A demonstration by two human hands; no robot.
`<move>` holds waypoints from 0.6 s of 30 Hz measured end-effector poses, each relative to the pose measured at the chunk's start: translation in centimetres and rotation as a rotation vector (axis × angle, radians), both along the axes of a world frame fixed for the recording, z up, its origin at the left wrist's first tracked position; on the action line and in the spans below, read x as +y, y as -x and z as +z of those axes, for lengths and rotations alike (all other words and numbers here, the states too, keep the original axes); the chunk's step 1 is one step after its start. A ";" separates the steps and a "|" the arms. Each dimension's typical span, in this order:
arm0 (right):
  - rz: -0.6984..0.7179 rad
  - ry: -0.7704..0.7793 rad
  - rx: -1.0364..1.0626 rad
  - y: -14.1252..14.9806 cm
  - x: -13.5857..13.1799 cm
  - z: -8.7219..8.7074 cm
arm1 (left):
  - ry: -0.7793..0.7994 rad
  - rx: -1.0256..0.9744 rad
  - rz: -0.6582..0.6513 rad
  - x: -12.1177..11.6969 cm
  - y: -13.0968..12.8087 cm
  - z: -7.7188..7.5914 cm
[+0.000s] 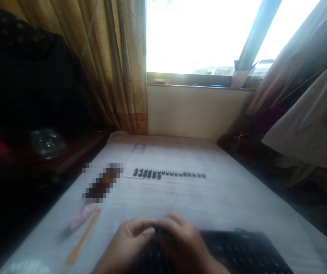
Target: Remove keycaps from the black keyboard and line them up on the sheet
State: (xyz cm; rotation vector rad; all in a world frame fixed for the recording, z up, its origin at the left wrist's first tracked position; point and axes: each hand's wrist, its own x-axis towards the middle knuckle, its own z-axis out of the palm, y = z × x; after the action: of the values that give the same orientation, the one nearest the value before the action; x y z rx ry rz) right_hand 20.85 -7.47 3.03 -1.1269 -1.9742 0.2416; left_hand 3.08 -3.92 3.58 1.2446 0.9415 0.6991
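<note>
Just above the near part of a black keyboard point(237, 247), my left hand point(129, 236) and my right hand point(180, 232) meet at the fingertips. Both are closed, their fingers pinched around a small dark piece point(158, 229) that looks like a keycap; blur and the fingers hide most of it. My wrists and hands cover the keyboard's left part. Farther off on the sheet, several small dark keycaps point(175, 174) stand in a long row, with a shorter second row in front of its left end.
Left of my hands lie an orange flat-ended tool point(83, 239), a pink object point(82, 217) and a pixelated item point(103, 184). A glass jar point(48, 142) stands on a dark ledge. Curtains point(123, 68) and hanging cloth point(314, 106) flank the window.
</note>
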 end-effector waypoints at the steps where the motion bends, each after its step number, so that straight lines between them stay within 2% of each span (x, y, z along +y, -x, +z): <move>1: -0.001 0.002 -0.006 0.0 0.0 0.0 | -0.009 0.007 -0.003 0.0 0.0 0.0; 9: -0.070 0.088 -0.015 -0.5 0.3 0.6 | -0.198 0.137 -0.005 -0.3 0.3 -0.3; 12: -0.112 0.172 0.007 -2.0 2.3 1.6 | -0.400 0.291 0.144 0.5 1.1 -0.4; 15: -0.286 0.294 -0.053 -4.0 5.9 2.5 | -0.645 0.426 0.364 2.4 2.7 -1.4; 16: -0.365 0.346 -0.098 -4.7 7.2 2.6 | -0.666 0.464 0.416 3.2 3.4 -2.0; 18: -0.420 0.382 -0.131 -5.5 9.8 2.3 | -0.624 0.541 0.489 4.6 4.7 -3.4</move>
State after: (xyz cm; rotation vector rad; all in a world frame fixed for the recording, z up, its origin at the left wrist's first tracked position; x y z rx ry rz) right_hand 26.38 2.29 5.28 -1.8123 -1.7902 0.3362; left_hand -1.63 0.71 0.22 1.8281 1.5783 1.1234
